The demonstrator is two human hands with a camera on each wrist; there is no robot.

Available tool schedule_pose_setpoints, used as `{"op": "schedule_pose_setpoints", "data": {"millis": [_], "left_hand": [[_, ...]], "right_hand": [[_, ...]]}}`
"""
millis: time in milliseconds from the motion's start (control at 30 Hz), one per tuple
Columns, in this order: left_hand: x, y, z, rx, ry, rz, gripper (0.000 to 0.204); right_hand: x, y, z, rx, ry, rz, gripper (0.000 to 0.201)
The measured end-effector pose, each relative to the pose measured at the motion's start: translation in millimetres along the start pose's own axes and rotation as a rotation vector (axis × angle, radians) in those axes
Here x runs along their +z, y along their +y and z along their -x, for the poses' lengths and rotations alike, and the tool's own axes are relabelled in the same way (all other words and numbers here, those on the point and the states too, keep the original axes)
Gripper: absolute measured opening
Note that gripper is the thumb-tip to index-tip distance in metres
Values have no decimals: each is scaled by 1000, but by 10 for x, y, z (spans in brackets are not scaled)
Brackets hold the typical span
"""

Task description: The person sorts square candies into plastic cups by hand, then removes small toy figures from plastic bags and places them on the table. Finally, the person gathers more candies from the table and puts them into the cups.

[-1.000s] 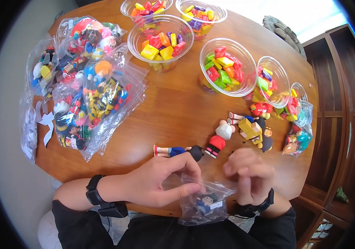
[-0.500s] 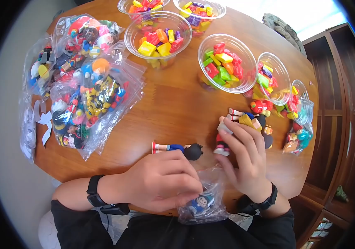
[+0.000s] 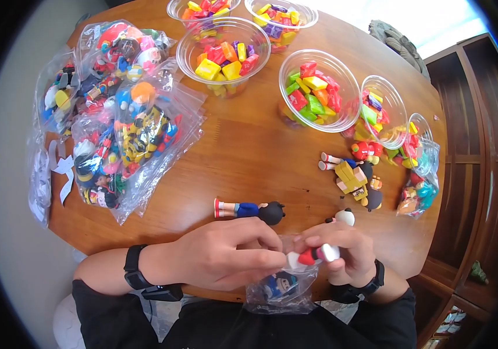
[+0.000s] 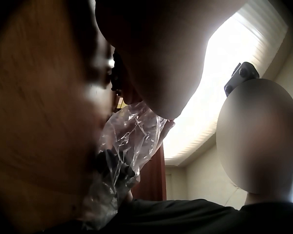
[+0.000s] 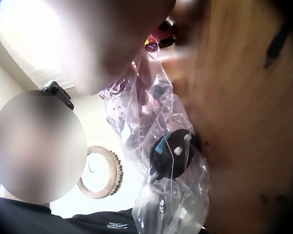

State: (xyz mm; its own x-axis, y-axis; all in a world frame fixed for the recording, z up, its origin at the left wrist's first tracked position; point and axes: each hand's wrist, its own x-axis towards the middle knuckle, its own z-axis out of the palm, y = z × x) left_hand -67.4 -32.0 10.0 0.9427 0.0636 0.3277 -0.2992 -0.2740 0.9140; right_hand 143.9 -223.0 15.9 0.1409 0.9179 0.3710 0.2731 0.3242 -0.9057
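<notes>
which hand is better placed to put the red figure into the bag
Probably the right hand: it holds the red-and-white figure by the mouth of the clear bag, while the left hand grips the bag's edge.

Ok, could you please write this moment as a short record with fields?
Left hand: grips the clear bag
Right hand: holds a red-and-white figure by the bag's upper end
In the bag: blue figure
Table, middle: dark-haired figure, lying
Table, left: bagged figures
Table, right: loose figures
Table, far side: clear bowls of colourful pieces
</notes>
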Motion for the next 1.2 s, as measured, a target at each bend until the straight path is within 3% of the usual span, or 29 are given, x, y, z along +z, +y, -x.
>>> {"op": "schedule_pose_setpoints", "data": {"millis": [133,233,367,433,533,633,700,733,767,867,967,1100,1200], "left_hand": [[3,0,-31,50,16,-33,31],[32,-6,-24,38,74,-33,34],[24,-23,-13,72,83,-58,36],[29,-37,-7,91,95,-67,36],[21,-66,8,113,148,-111,36],[-26,-86,-28,167,173,-166,23],[-47,-38,-73,108,282,-242,28],[-102,-28,-46,35,248,-233,46],[-139,-13,-69,35,248,-233,46],[-221,37,-153,-180,211,-536,66],[-203,95,-199,-255,118,-679,59],[-179,27,-124,-280,137,-705,51],[-202,-30,-125,-286,201,-725,45]], "right_hand": [[-35,6,-3,9,-81,35,36],[-97,13,-58,44,-291,107,29],[-24,64,-21,-25,-237,120,29],[-64,2,-131,-65,-389,174,35],[-27,-51,-235,-131,-416,274,39],[-31,-95,-254,-132,-387,311,40],[-32,-67,-226,-143,-323,329,38],[-26,-46,-213,-156,-261,345,36],[-27,-22,-196,-156,-261,345,36],[-34,-7,-185,-154,-214,360,29],[-21,-4,-150,-151,-155,326,27],[-78,-44,-150,-123,-139,309,27],[-123,-83,-155,-34,-228,296,29]]}}
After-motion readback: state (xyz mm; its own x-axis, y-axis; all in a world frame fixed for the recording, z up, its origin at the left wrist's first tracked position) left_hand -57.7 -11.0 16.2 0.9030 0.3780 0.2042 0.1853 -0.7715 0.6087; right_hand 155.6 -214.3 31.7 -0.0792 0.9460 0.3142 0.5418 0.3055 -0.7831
